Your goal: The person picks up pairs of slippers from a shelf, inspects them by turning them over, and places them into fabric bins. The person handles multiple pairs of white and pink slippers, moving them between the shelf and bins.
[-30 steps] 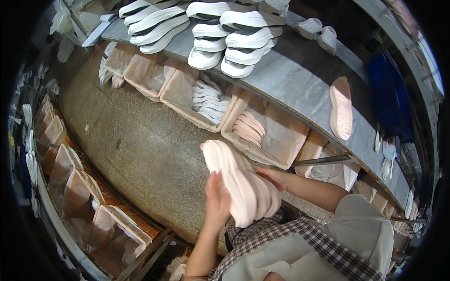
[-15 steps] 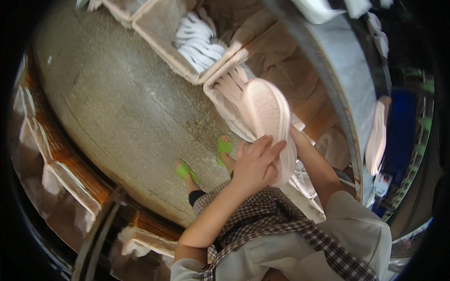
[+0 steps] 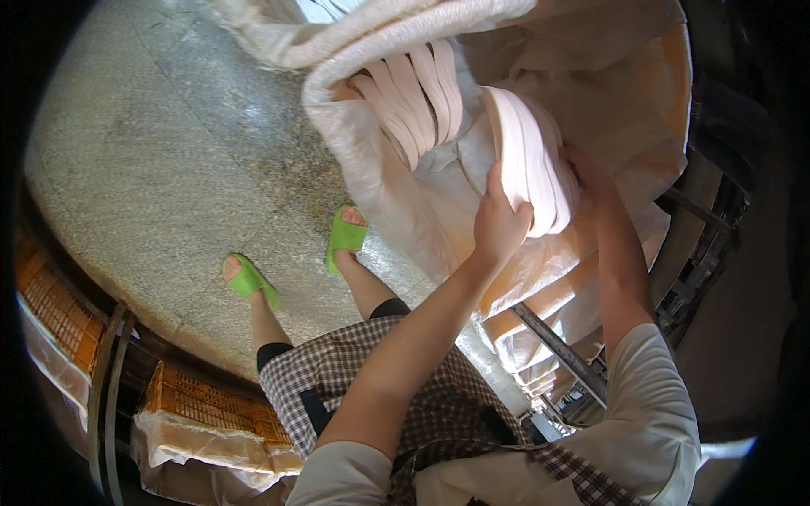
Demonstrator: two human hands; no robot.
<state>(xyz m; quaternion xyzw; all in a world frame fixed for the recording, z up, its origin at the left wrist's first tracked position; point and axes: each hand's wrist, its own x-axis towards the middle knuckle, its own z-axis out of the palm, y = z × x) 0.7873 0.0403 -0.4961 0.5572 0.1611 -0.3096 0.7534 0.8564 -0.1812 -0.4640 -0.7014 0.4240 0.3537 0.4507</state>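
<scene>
Held soles (image 3: 531, 160): a pale pink stack, pressed side by side with edges showing, right of upper centre in the frame; it leans from upper left to lower right. Whether its underside touches the basket bottom cannot be told.
Left hand (image 3: 504, 218): grasping the near end of the stack on its left side, thumb across the sole edges.
Right hand (image 3: 584, 171): against the right side of the stack, fingers largely hidden behind it; the two hands clasp the stack between them.
Second stack (image 3: 413, 97): similar pale pink soles, standing in a row just left of the held ones, with a gap of liner between.
Lined basket (image 3: 333, 105): contains the second stack; the held soles are within its outline. Its thick, folded liner edge stands between the soles and the floor (image 3: 169, 152).
Neighbouring basket (image 3: 270, 38): adjoins at the top edge, cut off by the frame; white items show inside.
Metal bar (image 3: 561, 354): slants below the right forearm, clear of the held stack.
Footwear: green slippers (image 3: 249, 281) on the floor, left of centre.
Lower left: orange baskets (image 3: 211, 405) with pale liners, crossed by a metal post (image 3: 105, 405).
</scene>
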